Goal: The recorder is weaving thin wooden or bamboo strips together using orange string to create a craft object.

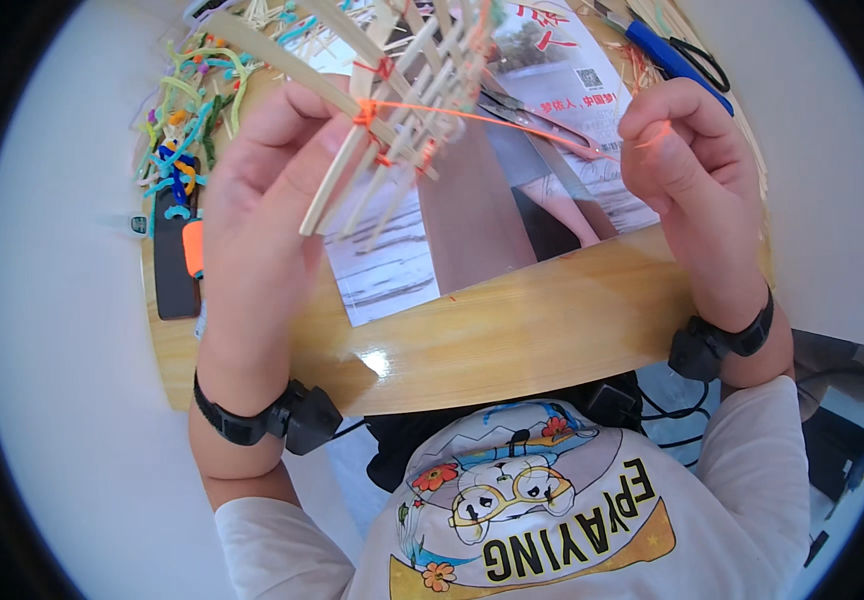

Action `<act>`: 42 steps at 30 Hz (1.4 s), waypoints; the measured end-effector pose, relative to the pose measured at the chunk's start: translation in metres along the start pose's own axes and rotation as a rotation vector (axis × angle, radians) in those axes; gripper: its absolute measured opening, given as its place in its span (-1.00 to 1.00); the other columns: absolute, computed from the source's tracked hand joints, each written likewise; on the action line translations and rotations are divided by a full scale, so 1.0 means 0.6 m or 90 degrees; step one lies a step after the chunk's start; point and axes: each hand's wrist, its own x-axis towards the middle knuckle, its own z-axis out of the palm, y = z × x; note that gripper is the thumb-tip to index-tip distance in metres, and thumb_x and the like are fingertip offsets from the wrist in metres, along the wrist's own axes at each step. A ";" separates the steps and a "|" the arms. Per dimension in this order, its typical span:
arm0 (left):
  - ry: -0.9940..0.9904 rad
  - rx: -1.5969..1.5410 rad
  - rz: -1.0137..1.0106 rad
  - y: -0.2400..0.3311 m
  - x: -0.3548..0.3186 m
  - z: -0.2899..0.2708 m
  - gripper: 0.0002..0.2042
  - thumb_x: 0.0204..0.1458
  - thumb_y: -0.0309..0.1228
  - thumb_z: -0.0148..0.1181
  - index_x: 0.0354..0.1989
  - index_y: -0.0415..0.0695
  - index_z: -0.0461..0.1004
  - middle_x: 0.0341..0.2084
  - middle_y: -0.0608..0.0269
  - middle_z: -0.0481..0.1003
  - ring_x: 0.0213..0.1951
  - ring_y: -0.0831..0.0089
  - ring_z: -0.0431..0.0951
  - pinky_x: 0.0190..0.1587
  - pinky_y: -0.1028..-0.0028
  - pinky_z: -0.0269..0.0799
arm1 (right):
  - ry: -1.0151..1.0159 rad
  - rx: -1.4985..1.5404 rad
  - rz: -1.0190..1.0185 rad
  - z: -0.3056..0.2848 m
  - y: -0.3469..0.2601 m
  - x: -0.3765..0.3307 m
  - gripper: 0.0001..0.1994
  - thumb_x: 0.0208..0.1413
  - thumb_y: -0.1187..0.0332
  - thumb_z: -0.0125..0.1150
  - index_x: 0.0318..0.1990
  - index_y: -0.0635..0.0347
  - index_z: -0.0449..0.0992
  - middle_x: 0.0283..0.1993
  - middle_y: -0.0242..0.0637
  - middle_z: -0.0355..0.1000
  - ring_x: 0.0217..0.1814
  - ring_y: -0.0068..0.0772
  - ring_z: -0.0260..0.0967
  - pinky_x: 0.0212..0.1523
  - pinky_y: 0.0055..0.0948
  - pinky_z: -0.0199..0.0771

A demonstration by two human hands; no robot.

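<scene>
Two hands [267,185] [697,165] hold one lattice [420,128], one taut thread [522,127].

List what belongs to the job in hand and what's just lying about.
In use: stick lattice in left hand; orange thread from lattice to right hand.
Lying about: magazine; fuzzy stems; dark slab; blue-handled tool; pink-handled scissors, possibly related.

Pale wooden-stick lattice [404,135] being held up aslant, orange knots [365,112] binding some crossings; orange thread [497,120] stretching rightward, nearly straight.
</scene>
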 end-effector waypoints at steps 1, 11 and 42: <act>0.000 0.007 0.003 0.001 -0.001 0.002 -0.65 0.12 -0.42 0.03 0.04 -0.33 0.28 -0.07 0.10 0.43 -0.07 0.41 0.46 -0.01 0.45 0.35 | 0.000 0.004 -0.006 -0.007 0.003 0.002 -0.84 0.21 0.34 0.00 -0.23 0.26 0.37 -0.57 -0.49 0.21 -0.58 -0.72 0.03 -0.54 -0.66 -0.03; -0.059 -0.135 -0.058 -0.004 -0.001 0.018 -0.69 0.11 -0.38 0.04 -0.02 -0.30 0.37 -0.19 0.21 0.48 -0.17 0.54 0.48 -0.07 0.55 0.34 | 0.038 0.333 -0.026 -0.032 0.007 0.025 -0.72 0.33 0.29 -0.28 -0.10 0.22 0.39 -0.57 -0.54 0.21 -0.55 -0.62 0.18 -0.10 -0.53 0.38; -0.082 -0.141 -0.069 -0.005 0.003 0.028 -0.83 0.13 -0.37 0.04 -0.21 -0.21 0.40 -0.30 0.34 0.48 -0.22 0.63 0.44 -0.11 0.58 0.31 | 0.009 -0.309 -0.395 0.073 -0.061 0.050 -0.90 0.09 0.53 0.13 -0.24 0.32 0.48 -0.37 -0.29 0.50 -0.35 -0.60 0.42 -0.33 -0.69 0.38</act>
